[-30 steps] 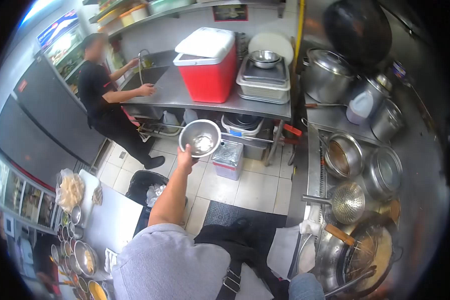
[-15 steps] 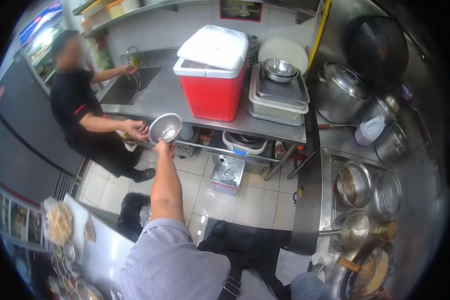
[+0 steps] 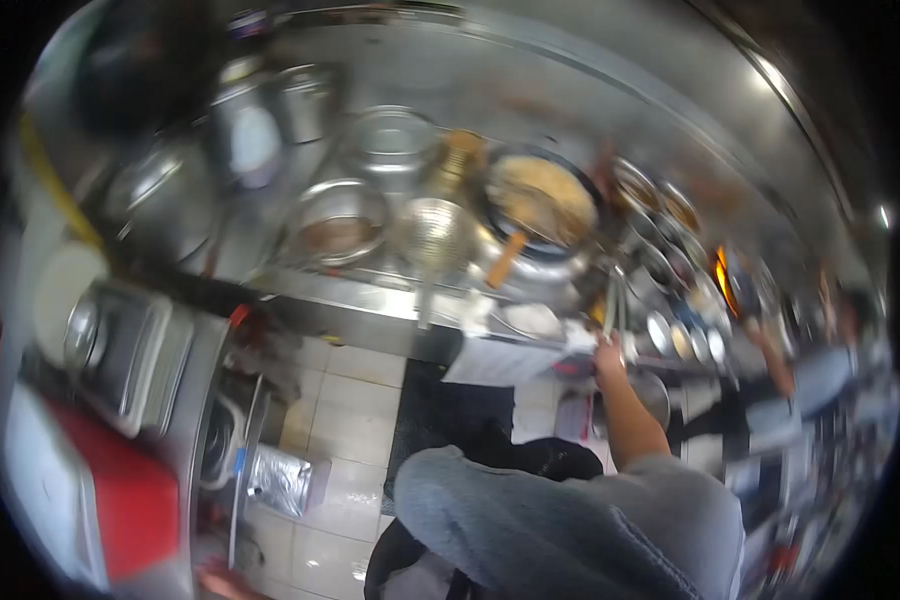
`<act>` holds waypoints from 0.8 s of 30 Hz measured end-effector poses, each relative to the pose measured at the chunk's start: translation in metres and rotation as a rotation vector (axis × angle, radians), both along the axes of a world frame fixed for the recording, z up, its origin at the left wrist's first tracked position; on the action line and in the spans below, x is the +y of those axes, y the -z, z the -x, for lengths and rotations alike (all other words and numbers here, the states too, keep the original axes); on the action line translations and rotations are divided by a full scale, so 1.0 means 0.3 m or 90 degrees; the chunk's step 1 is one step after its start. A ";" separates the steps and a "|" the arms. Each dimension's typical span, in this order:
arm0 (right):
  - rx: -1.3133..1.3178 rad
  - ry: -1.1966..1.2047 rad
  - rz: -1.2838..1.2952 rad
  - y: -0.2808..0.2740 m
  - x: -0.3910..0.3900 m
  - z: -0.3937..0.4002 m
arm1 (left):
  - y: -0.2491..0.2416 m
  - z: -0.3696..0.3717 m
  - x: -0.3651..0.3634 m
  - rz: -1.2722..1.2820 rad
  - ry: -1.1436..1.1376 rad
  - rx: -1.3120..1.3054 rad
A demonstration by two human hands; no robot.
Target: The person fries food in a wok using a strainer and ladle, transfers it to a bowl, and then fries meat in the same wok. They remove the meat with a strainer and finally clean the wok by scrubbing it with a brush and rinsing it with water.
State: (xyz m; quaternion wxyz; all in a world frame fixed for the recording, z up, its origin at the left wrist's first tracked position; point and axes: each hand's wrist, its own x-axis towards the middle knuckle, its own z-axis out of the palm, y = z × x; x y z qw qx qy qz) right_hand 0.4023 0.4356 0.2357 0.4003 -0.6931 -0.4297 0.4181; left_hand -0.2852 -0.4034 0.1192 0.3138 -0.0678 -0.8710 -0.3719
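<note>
My right hand (image 3: 609, 354) reaches to the front edge of the cooking range, closed around the lower end of a long metal utensil handle (image 3: 616, 302). The utensil's head is lost in blur among the pots. Left of this hand are a white bowl (image 3: 532, 320) and a pale sheet (image 3: 500, 361) at the range edge. A dark wok (image 3: 540, 205) of light-coloured food sits behind them, a wooden handle (image 3: 507, 261) jutting over its rim. My left hand is out of sight; only a grey-blue sleeve (image 3: 530, 520) shows. The metal bowl is not in view.
A perforated skimmer (image 3: 432, 235) and metal pans (image 3: 340, 222) line the range. An orange flame (image 3: 725, 283) burns at right, near another person (image 3: 815, 385). The red cooler (image 3: 120, 490) is at lower left. Part of a blurred hand (image 3: 225, 578) shows at the bottom edge.
My view has swung right from the sink side to the range. The arm holding the metal bowl towards a co-worker has left view, and my right hand now shows at the range.
</note>
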 end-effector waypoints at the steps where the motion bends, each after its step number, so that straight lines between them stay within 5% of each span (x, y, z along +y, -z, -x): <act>1: -0.005 0.006 -0.022 -0.001 -0.031 0.008 | 0.069 -0.068 0.136 -0.282 0.227 -0.371; 2: 0.025 0.017 0.021 -0.100 -0.113 0.059 | 0.151 -0.159 0.230 -0.548 0.425 -0.758; 3: 0.056 0.021 0.063 -0.224 -0.187 0.100 | 0.304 -0.329 0.371 -0.502 0.343 -0.685; 4: 0.063 0.038 0.068 -0.217 -0.189 0.071 | 0.351 -0.478 0.508 -0.184 0.531 -0.633; 5: 0.082 0.005 0.092 -0.201 -0.196 0.025 | 0.340 -0.571 0.651 -0.471 0.509 -0.957; 6: 0.100 -0.025 0.112 -0.199 -0.201 -0.028 | 0.419 -0.630 0.816 -0.120 0.548 -0.936; 8: 0.060 -0.040 0.094 -0.193 -0.183 -0.097 | 0.351 -0.742 1.199 0.258 0.569 -1.025; 9: 0.044 -0.042 0.080 -0.193 -0.166 -0.126 | 0.356 -0.776 1.339 0.440 0.673 -0.892; 11: -0.009 -0.054 0.099 -0.215 -0.134 -0.190 | 0.374 -0.826 1.596 0.270 0.636 -0.862; 16: -0.205 -0.180 0.187 -0.267 -0.102 -0.283 | 0.220 -0.906 2.183 0.181 0.635 -0.707; 18: -0.428 -0.264 0.147 -0.073 -0.002 -0.356 | 0.318 -0.947 2.398 0.137 0.648 -0.673; 19: -0.479 -0.277 0.145 -0.009 0.042 -0.357 | 0.129 -1.051 2.470 0.063 0.639 -0.778; 21: -0.517 -0.245 0.185 0.083 0.146 -0.330 | 0.326 -1.142 2.649 0.008 0.796 -0.699; 22: -0.475 -0.214 0.211 0.051 0.159 -0.299 | 0.359 -1.199 2.710 0.171 0.792 -0.760; 24: -0.414 -0.263 0.323 -0.148 0.153 -0.243 | 0.273 -1.386 2.703 -0.001 0.722 -0.882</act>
